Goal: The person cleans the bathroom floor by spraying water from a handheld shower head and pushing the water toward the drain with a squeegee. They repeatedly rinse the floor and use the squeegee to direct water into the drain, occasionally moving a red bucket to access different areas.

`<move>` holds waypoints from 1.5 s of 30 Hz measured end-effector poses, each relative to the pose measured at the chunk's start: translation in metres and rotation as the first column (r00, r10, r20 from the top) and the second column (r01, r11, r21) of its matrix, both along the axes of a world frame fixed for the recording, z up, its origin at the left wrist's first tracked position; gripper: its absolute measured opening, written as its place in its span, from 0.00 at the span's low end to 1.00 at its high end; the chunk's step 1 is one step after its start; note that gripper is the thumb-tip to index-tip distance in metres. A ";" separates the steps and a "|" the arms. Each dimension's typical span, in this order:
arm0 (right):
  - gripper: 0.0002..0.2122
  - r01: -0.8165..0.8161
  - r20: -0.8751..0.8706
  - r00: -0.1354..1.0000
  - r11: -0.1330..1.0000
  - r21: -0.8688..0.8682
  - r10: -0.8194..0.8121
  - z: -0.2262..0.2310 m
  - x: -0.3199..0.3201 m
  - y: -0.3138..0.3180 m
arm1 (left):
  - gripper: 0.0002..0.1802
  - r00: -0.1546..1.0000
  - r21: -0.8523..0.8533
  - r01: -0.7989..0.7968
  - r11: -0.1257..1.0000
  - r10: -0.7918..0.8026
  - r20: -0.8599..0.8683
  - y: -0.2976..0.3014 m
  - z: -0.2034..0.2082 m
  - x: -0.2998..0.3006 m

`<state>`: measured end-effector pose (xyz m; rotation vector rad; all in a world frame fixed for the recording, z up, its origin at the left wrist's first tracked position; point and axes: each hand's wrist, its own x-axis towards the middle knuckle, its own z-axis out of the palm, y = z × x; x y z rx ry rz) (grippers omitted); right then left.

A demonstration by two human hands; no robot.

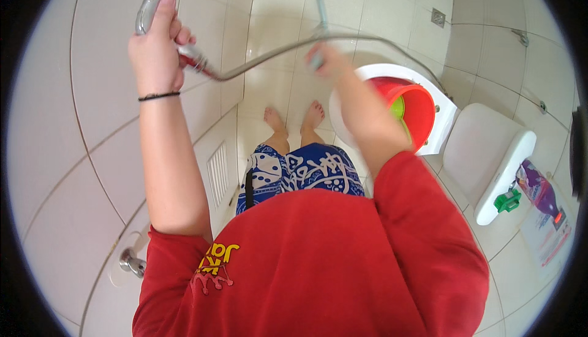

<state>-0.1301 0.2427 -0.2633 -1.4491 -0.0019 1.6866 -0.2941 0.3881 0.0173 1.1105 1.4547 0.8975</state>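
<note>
**Left hand [160, 52] grips chrome sprayer [149, 11], right hand [332, 61] a pale blue tool [321, 7]**

Watching remotely, I see the left hand curled closed around the sprayer, raised near the tiled wall [104, 79], with the metal hose [275, 56] trailing rightward. The right hand, motion-blurred, looks to me closed around the tool's handle, left of the red bucket [424, 122]. As for writing, I find yellow letters above a pink crown [212, 279] on the red shirt [300, 257], white script on the blue shorts [324, 168], and a printed sheet [548, 242] beside the purple bottle [539, 193], too small to read.
</note>
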 end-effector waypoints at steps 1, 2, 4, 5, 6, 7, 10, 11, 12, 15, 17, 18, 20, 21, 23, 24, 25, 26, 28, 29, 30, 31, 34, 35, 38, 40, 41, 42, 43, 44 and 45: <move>0.05 0.034 -0.197 0.978 0.988 -0.151 -0.064 0.004 -0.051 -0.003 | 0.13 0.991 -0.023 0.073 0.997 -0.075 -0.114 0.009 -0.002 -0.011; 0.04 0.094 -0.366 0.900 0.925 -0.367 -0.237 0.011 -0.099 -0.003 | 0.14 0.953 -0.057 0.166 0.985 -0.175 -0.249 0.018 -0.003 -0.008; 0.07 0.326 -0.556 0.683 0.879 -0.348 -0.473 0.023 -0.174 0.014 | 0.16 0.869 -0.112 0.252 0.961 -0.276 -0.410 0.042 -0.005 -0.026; 0.06 0.314 -0.608 0.586 0.842 -0.440 -0.536 0.020 -0.195 0.031 | 0.17 0.837 -0.134 0.265 0.955 -0.297 -0.460 0.052 -0.005 -0.035; 0.06 0.310 -0.720 0.405 0.825 -0.472 -0.564 0.013 -0.206 0.046 | 0.18 0.797 -0.161 0.268 0.950 -0.313 -0.517 0.062 -0.006 -0.041; 0.05 0.338 -0.666 0.432 0.794 -0.505 -0.608 0.001 -0.209 0.059 | 0.18 0.758 -0.197 0.299 0.934 -0.358 -0.545 0.071 -0.007 -0.047; 0.04 0.410 -0.691 0.375 0.779 -0.475 -0.618 -0.049 -0.181 0.077 | 0.20 0.627 -0.343 0.331 0.879 -0.477 -0.616 0.089 -0.016 -0.051; 0.04 0.389 -0.761 0.350 0.824 -0.412 -0.546 -0.066 -0.151 0.069 | 0.20 0.591 -0.404 0.312 0.860 -0.509 -0.626 0.095 -0.020 -0.046; 0.04 0.495 -0.763 0.359 0.803 -0.332 -0.537 -0.079 -0.113 0.055 | 0.20 0.565 -0.461 0.297 0.836 -0.543 -0.621 0.100 -0.026 -0.039; 0.07 0.532 -0.793 0.054 0.690 -0.491 -0.606 -0.079 0.026 0.015 | 0.20 0.623 -0.504 0.322 0.801 -0.580 -0.524 0.115 -0.034 -0.015; 0.08 0.544 -0.768 -0.175 0.589 -0.597 -0.617 -0.051 0.109 -0.013 | 0.19 0.781 -0.524 0.333 0.784 -0.541 -0.312 0.122 -0.033 -0.001; 0.09 0.609 -0.659 -0.055 0.498 -0.617 -0.750 -0.040 0.143 -0.019 | 0.19 0.839 -0.528 0.330 0.782 -0.500 -0.216 0.124 -0.034 0.005; 0.07 0.708 -0.586 0.193 0.525 -0.472 -0.787 -0.031 0.180 -0.028 | 0.19 0.876 -0.517 0.341 0.785 -0.465 -0.128 0.122 -0.039 0.015; 0.06 0.660 -0.405 0.467 0.615 -0.432 -0.786 -0.035 0.180 -0.031 | 0.19 0.864 -0.504 0.355 0.787 -0.483 -0.145 0.120 -0.041 0.019; 0.05 0.561 0.053 0.815 0.763 -0.322 -0.577 -0.046 0.153 -0.034 | 0.19 0.832 -0.465 0.396 0.792 -0.524 -0.183 0.113 -0.041 0.020; 0.05 0.523 0.105 0.846 0.774 -0.356 -0.523 -0.050 0.133 -0.037 | 0.19 0.801 -0.436 0.444 0.783 -0.565 -0.199 0.115 -0.041 0.024; 0.05 0.549 0.149 0.835 0.785 -0.287 -0.530 -0.052 0.104 -0.040 | 0.18 0.768 -0.411 0.492 0.768 -0.605 -0.212 0.114 -0.040 0.026; 0.06 0.572 0.239 0.820 0.765 -0.297 -0.520 -0.051 0.073 -0.039 | 0.18 0.767 -0.403 0.500 0.766 -0.608 -0.205 0.115 -0.040 0.028; 0.05 0.592 0.049 0.796 0.757 -0.276 -0.604 -0.027 0.006 -0.045 | 0.18 0.766 -0.369 0.523 0.768 -0.614 -0.191 0.115 -0.036 0.029; 0.04 0.531 -0.006 0.829 0.791 -0.304 -0.559 -0.008 -0.027 -0.049 | 0.18 0.771 -0.370 0.520 0.770 -0.609 -0.186 0.114 -0.034 0.030; 0.04 0.508 -0.109 0.821 0.805 -0.306 -0.560 0.014 -0.059 -0.057 | 0.18 0.781 -0.350 0.516 0.782 -0.597 -0.182 0.111 -0.032 0.029; 0.04 0.555 -0.251 0.733 0.769 -0.316 -0.632 0.033 -0.084 -0.064 | 0.18 0.788 -0.332 0.514 0.791 -0.588 -0.180 0.108 -0.031 0.029; 0.07 0.540 -0.638 0.246 0.650 -0.534 -0.729 0.042 -0.097 -0.076 | 0.17 0.713 -0.313 0.589 0.745 -0.662 -0.232 0.100 -0.025 0.031; 0.07 0.496 -0.707 0.024 0.622 -0.606 -0.707 0.034 -0.089 -0.078 | 0.17 0.675 -0.281 0.641 0.714 -0.699 -0.237 0.098 -0.024 0.034; 0.08 0.568 -0.591 -0.180 0.407 -0.715 -0.787 -0.011 -0.022 -0.091 | 0.17 0.648 -0.324 0.678 0.660 -0.745 -0.159 0.094 -0.014 0.044; 0.08 0.747 -0.498 0.174 0.443 -0.495 -0.850 -0.026 -0.008 -0.089 | 0.17 0.624 -0.278 0.706 0.651 -0.758 -0.190 0.093 -0.002 0.050; 0.07 0.765 -0.338 0.443 0.547 -0.341 -0.830 -0.028 -0.007 -0.088 | 0.16 0.621 -0.276 0.699 0.660 -0.751 -0.224 0.089 0.003 0.054; 0.07 0.654 -0.130 0.693 0.694 -0.299 -0.709 -0.026 -0.011 -0.083 | 0.16 0.588 -0.240 0.728 0.642 -0.765 -0.263 0.083 0.009 0.054; 0.07 0.519 0.136 0.853 0.786 -0.337 -0.505 -0.020 -0.018 -0.078 | 0.16 0.551 -0.190 0.770 0.609 -0.785 -0.283 0.077 0.013 0.056; 0.10 0.448 0.131 0.892 0.801 -0.398 -0.433 -0.006 -0.042 -0.082 | 0.16 0.573 -0.156 0.749 0.644 -0.748 -0.336 0.057 0.026 0.036; 0.12 0.585 0.062 0.789 0.718 -0.377 -0.611 0.003 -0.056 -0.078 | 0.16 0.523 -0.103 0.798 0.594 -0.767 -0.372 0.055 0.027 0.042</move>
